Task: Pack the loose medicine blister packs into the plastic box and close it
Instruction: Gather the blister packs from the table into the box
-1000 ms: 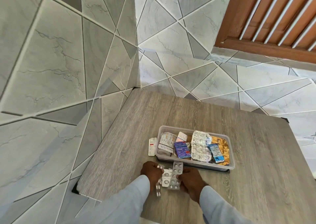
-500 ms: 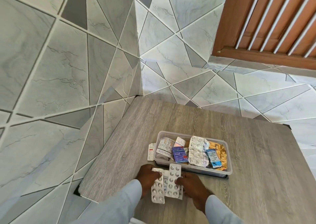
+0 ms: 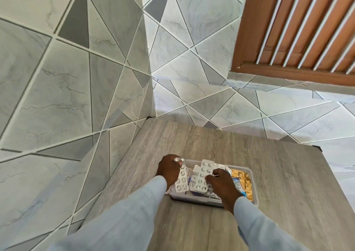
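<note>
A clear plastic box [image 3: 252,176] stands on the wooden table [image 3: 278,183], filled with medicine packs, gold and blue ones showing at its right side. My left hand [image 3: 169,169] grips a silver blister pack [image 3: 182,179] over the box's left end. My right hand [image 3: 221,183] holds another silver blister pack [image 3: 202,176] over the middle of the box. Both packs hang tilted above the contents. No lid shows in view.
The table sits in a corner of grey marble-pattern tiled walls [image 3: 76,97]. A brown wooden louvred window [image 3: 299,30] is at the upper right. Light blue sleeves [image 3: 123,218] cover both forearms.
Both hands lifted the blister packs off the table in front of the box and carried them forward over it. The view has tilted upward.
</note>
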